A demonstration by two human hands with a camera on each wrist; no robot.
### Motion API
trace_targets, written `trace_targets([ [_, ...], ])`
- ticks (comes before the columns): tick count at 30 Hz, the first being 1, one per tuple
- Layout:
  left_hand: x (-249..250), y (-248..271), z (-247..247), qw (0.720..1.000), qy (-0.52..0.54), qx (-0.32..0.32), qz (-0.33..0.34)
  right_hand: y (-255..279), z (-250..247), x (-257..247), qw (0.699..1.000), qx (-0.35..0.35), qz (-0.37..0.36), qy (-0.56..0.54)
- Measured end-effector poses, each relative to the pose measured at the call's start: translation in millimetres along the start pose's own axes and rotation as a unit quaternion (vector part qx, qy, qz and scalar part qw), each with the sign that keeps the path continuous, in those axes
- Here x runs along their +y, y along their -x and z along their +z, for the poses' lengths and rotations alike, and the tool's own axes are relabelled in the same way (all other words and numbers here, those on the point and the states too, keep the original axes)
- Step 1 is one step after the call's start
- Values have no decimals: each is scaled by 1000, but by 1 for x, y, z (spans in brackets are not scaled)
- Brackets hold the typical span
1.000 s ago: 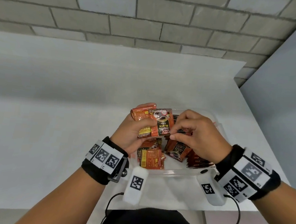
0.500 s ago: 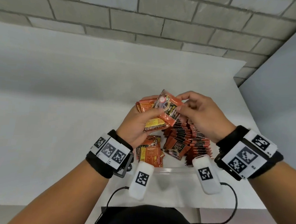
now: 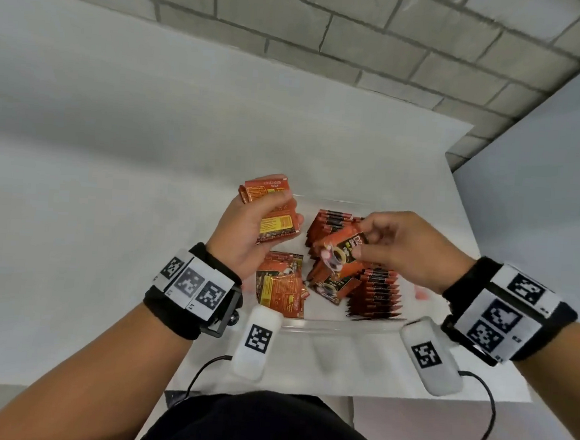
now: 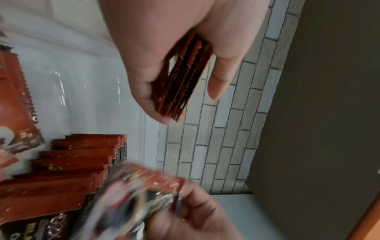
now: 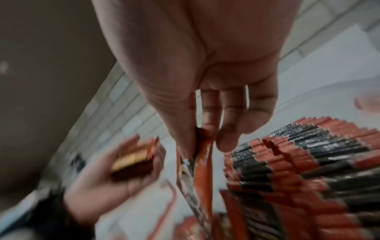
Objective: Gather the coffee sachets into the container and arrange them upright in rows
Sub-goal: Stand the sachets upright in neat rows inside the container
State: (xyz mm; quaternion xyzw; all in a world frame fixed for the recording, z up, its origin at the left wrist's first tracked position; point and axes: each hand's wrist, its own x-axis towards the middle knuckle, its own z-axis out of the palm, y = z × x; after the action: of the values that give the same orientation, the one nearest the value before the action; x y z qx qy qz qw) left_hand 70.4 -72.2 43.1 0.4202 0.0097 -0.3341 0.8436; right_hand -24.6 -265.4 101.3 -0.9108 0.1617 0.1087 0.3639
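Two hands are busy over the clear plastic container (image 3: 326,325), which sits on the white tabletop (image 3: 111,207) close to my body. My left hand (image 3: 246,230) grips a small stack of coffee sachets (image 3: 275,218), thumb across the printed back and fingers curled behind; from the left wrist view the stack (image 4: 183,81) shows edge-on, several sachets thick, pressed between thumb and fingers. My right hand (image 3: 406,248) pinches a single sachet (image 3: 341,254) by its upper edge between thumb and fingertips, holding it tilted above the container's middle; the right wrist view shows that sachet (image 5: 202,162) hanging edge-on from the pinch, blurred. Inside the container, a row of upright sachets (image 3: 376,294) runs along the right side from the near wall toward the far wall, packed face to face with their crimped tops up. On the left part of the container floor, a few loose sachets (image 3: 280,284) lie flat, partly overlapping, and another lies tilted against the row beneath the one I am holding. Behind the tabletop stands a grey brick wall (image 3: 363,36).
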Motion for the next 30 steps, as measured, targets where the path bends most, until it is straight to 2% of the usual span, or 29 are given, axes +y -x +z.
trace_targets([
  [3,-3,1,-2,1000,-1,-4,-4,-2,22,8,976,-73,-1,207],
  [5,-4,1,-3,1000,-1,-7,-6,-7,30,3,960,-104,-6,261],
  [8,-3,1,-4,1000,2,-5,-8,-18,35,-3,937,-114,-1,330],
  [11,-1,1,-5,1000,1,-5,-8,-26,39,-5,925,-133,23,356],
  [15,-1,1,-6,1000,-5,-4,-11,-27,45,-3,907,-143,19,395],
  [18,-2,0,-6,1000,-11,-4,-16,-27,47,-1,883,-158,20,441],
  [30,-4,-2,-5,999,-22,-8,-23,-27,51,-2,814,-154,-45,558],
])
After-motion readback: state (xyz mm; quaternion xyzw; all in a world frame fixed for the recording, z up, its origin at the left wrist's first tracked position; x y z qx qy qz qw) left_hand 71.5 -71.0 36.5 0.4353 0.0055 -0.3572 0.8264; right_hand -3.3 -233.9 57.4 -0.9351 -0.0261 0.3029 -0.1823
